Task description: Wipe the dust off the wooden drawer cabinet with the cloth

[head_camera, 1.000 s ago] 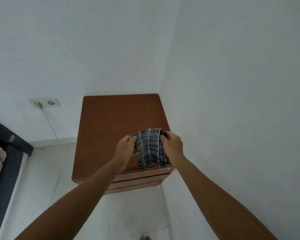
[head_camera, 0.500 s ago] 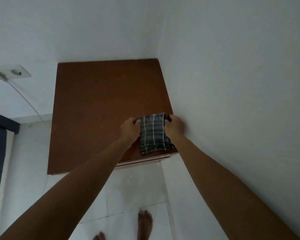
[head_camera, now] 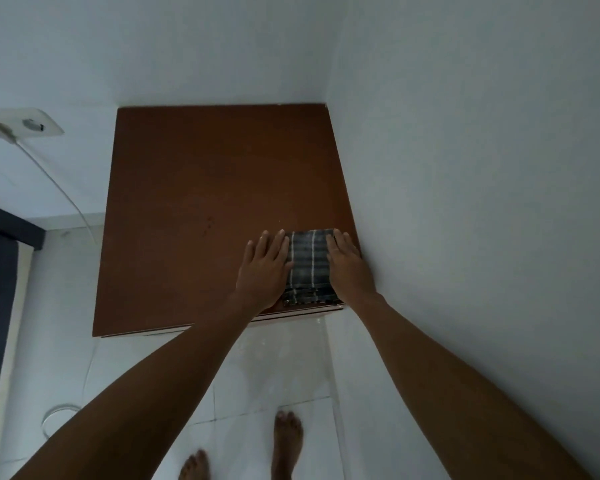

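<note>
White walls (head_camera: pixel 465 133) meet in a corner above a pale tiled floor (head_camera: pixel 264 368), with the brown cabinet (head_camera: pixel 205 202) set into that corner. At far left, a wall socket (head_camera: pixel 32 124) with a white cable (head_camera: pixel 59 188) hanging from it. On the cabinet top, near its front right corner, the left hand (head_camera: pixel 262 271) lies flat, fingers spread, on the left edge of the folded grey striped cloth (head_camera: pixel 309 268); the right hand (head_camera: pixel 347 265) presses flat on its right edge, beside the wall. Bare feet (head_camera: pixel 286 441) below.

Dim, soft light; wide-angle edge distortion
</note>
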